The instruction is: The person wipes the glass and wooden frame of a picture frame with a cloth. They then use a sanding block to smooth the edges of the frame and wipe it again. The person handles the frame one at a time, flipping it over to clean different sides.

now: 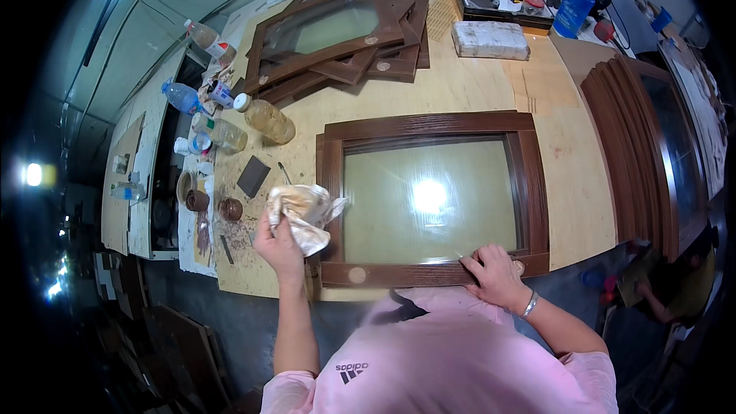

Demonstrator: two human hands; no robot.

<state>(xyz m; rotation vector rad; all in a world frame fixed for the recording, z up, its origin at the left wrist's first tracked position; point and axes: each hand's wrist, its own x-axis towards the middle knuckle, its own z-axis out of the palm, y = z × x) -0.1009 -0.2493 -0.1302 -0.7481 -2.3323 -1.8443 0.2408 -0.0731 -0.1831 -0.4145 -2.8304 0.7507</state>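
Observation:
A brown wooden cabinet door (438, 274) with a glass panel (414, 215) lies flat on the table before me, apparently on top of another door. My left hand (280, 247) pinches a crumpled white cloth (307, 218) with brown stains, held beside the door's left edge. On the lower rail, near the right corner, rests my right hand (493, 276), fingers apart on the wood and the glass edge. A thin pale mark or sliver shows by its fingertips; I cannot tell what it is. Round pale discs (356, 275) sit at the lower corners.
More glazed doors (322, 73) are piled at the back, and others (625, 153) stack at right. Bottles (264, 119), a dark sanding sheet (253, 176) and a small brown jar (230, 209) stand left. A wrapped block (491, 40), tool tray (498, 15) and blue jug (575, 4) are back right. Another person (675, 291) is at far right.

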